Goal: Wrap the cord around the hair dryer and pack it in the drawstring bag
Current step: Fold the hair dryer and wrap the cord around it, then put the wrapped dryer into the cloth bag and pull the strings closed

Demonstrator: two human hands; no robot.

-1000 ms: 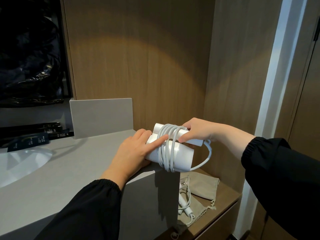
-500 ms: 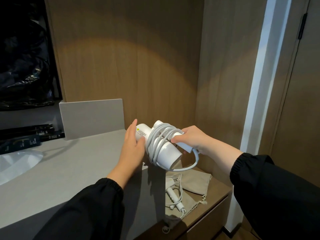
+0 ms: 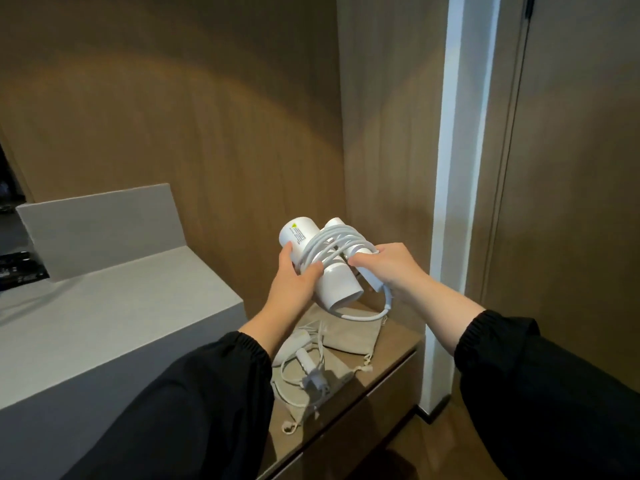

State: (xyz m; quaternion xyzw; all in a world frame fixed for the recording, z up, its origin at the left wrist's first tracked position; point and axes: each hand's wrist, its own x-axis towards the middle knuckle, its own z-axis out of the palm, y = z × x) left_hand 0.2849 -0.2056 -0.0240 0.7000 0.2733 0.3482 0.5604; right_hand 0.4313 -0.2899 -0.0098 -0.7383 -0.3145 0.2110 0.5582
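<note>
While gripped in mid-air above the low wooden shelf point(image 3: 388, 344), sits tilted, nozzle down and toward the camera: hair dryer point(image 3: 337, 284), white, with several turns of cord point(image 3: 329, 245) already bound round barrel and folded handle. Clamped round the barrel from below and left: left hand point(image 3: 294, 284), thumb pressing the coils. Closed over the handle end and the topmost turns: right hand point(image 3: 384, 268), pinning them flat. Hangs loose below the nozzle, one slack loop of cord, then drops out of sight behind the left forearm toward the plug point(image 3: 313, 377) and a small tangle lying on the shelf (hence wrapping judged unfinished, perhaps two-thirds done). Lies flat on that same shelf, partly beneath the tangle, beige and empty-looking: drawstring bag point(image 3: 349, 336), its mouth not clearly readable from here. Stands to the left, grey and bare at this end: desk point(image 3: 114, 306).

Next, likely: keep the left hand locked on the coils, free the right to gather the hanging loop and wind the remainder, then tuck the plug. Only afterwards, open the bag. Risk: released turns springing loose.
</note>
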